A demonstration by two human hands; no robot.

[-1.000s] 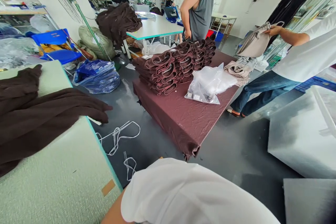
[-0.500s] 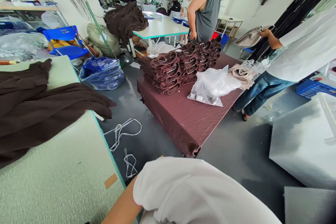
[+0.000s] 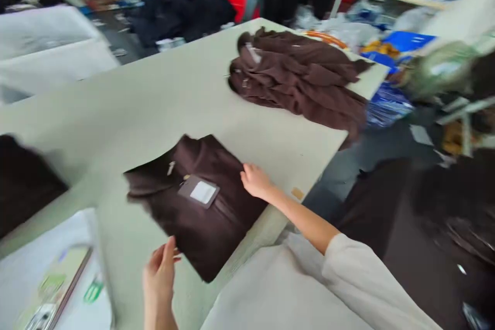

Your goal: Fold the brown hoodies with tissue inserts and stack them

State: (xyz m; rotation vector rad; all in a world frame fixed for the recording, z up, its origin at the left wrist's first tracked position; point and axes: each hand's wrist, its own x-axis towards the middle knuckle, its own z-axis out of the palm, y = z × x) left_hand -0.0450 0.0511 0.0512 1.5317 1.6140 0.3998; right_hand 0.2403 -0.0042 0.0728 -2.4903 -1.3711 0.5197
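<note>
A folded dark brown garment with a grey hang tag lies on the pale green table in front of me. My right hand rests on the garment's right edge, fingers curled at the fabric. My left hand is at the garment's near left edge, fingers apart and thumb touching the cloth. The picture is smeared by motion.
A loose pile of brown garments lies at the table's far right corner. Another dark garment sits at the left edge. A white sheet with a flat device lies near left. Blue bags and clutter stand beyond the table.
My view has swung from the maroon table and co-workers to the green table. Both my hands have come into view at a folded brown garment.
</note>
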